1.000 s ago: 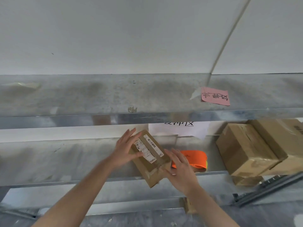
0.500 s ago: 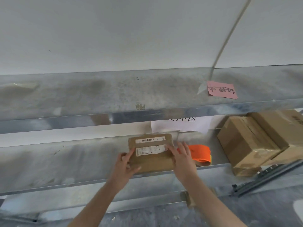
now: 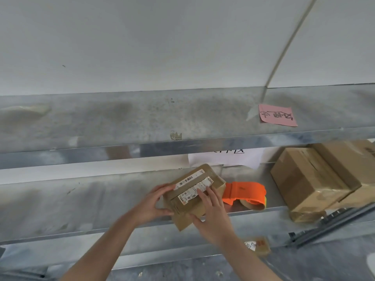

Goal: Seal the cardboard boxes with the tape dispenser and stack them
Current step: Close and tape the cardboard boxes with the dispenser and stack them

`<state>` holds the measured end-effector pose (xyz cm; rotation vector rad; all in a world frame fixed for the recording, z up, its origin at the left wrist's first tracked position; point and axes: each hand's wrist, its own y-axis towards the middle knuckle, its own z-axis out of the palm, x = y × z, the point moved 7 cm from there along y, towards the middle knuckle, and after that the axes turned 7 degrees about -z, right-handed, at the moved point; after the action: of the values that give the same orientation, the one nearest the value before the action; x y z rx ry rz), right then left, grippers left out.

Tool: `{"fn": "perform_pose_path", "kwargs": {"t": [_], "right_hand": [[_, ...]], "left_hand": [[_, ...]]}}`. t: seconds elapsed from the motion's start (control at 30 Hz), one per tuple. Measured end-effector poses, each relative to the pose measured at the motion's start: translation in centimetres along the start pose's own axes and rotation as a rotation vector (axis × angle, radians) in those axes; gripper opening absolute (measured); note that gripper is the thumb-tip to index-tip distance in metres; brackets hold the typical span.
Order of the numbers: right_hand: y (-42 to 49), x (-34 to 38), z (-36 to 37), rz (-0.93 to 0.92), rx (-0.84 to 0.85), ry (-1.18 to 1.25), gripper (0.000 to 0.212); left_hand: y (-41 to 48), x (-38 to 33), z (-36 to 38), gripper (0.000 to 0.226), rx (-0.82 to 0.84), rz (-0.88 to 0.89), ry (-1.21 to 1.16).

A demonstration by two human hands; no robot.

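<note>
Between the two grips, at the front lip of the middle shelf (image 3: 60,203): one small cardboard box (image 3: 194,194), flat, brown, bearing two white barcode labels on its upper face, turned at an angle to the shelf edge, near corner overhanging the lip.

Left hand (image 3: 150,205): grasping the box's left end, thumb on top, fingers curled under the side.

Right hand (image 3: 213,216): grip laid on the box's right half, fingers spread across the lower label, thumb at the near edge; it presses and steadies rather than closing round anything.

Just right of the right grip, touching or nearly touching the box's far corner: orange tape dispenser (image 3: 245,192), lying on the shelf, unheld.

Well to the right of both grips: larger cardboard boxes (image 3: 316,179), stacked against each other (their tape state is not legible).

Risks, as judged:
- The overhanging corner has no support; if either grip lets go to reach for the dispenser, the box may tip off the lip.
- Whether the top seam is already taped cannot be told under the labels and fingers; taping blind could cover the barcodes.
- Reaching right across the box could nudge the dispenser toward the shelf edge, where it sits close already.
- A skewed box invites a crooked tape line, leaving the flaps poorly closed.
</note>
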<state>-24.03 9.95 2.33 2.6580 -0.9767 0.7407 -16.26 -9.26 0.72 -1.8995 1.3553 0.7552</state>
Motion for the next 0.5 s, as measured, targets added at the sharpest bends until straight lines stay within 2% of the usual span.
{"fn": "perform_pose_path", "kwargs": {"t": [0.07, 0.13, 0.2, 0.3, 0.4, 0.5], "right_hand": [[0.3, -0.7, 0.2, -0.028, 0.042, -0.015, 0.103], [0.6, -1.4, 0.1, -0.072, 0.081, -0.075, 0.108], [0.9, -1.7, -0.2, -0.104, 0.117, -0.147, 0.1], [0.5, -1.5, -1.1, -0.171, 0.076, -0.148, 0.074], [-0.2, -2.3, -0.8, -0.219, 0.121, -0.184, 0.061], [0.1, -4.0, -1.0, -0.217, 0.147, -0.221, 0.056]], "left_hand": [[-0.4, -0.3, 0.8, 0.076, -0.102, 0.029, -0.012], [-1.4, -0.4, 2.0, 0.08, -0.21, 0.053, -0.025], [-2.4, -0.4, 3.1, 0.081, -0.34, 0.057, -0.05], [-3.6, -1.1, 4.3, 0.073, -0.511, 0.058, -0.064], [-3.7, -2.5, 5.4, 0.063, -0.515, 0.095, -0.035], [-2.7, -3.4, 4.9, 0.054, -0.507, 0.045, 0.051]]}}
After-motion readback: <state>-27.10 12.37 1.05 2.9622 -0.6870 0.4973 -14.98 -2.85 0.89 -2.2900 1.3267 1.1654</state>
